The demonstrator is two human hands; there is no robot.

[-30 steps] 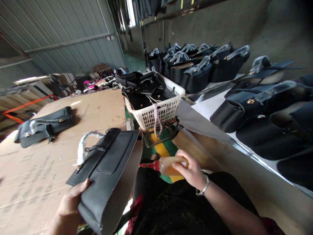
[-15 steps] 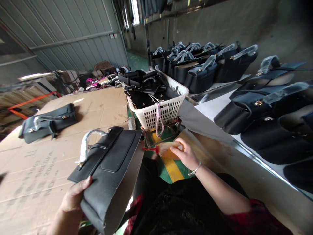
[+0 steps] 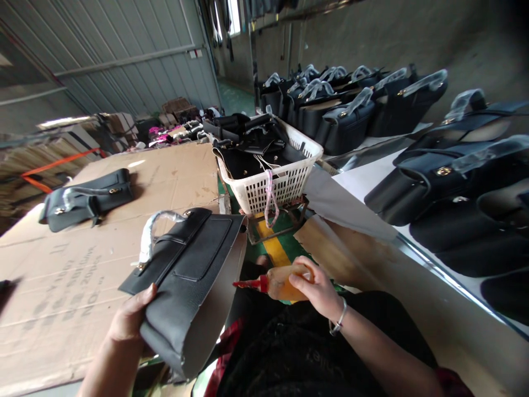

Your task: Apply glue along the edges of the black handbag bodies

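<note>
A black handbag [image 3: 182, 275] lies tilted at the edge of the cardboard-covered table, its handle [image 3: 147, 242] wrapped in clear plastic. My left hand [image 3: 132, 314] grips its near left end, thumb on top and the other fingers hidden beneath. The bag's raw, light brown open edge [image 3: 215, 303] faces right. In my right hand [image 3: 316, 286] is a squeeze bottle [image 3: 285, 282] of amber liquid, with fingers wrapped round it. Its red nozzle [image 3: 248, 284] points left at the bag's open edge; whether the tip touches it I cannot tell.
A second black handbag [image 3: 88, 198] lies on the cardboard [image 3: 177, 171] to the left. Beyond stands a white plastic basket [image 3: 273, 190] full of black bag pieces, a pink cord hanging from it. Several black handbags [image 3: 430, 176] line the table on the right.
My right hand has brought the bottle lower, its nozzle moving down along the bag's open edge. My left hand keeps its grip on the bag. The view has shifted slightly.
</note>
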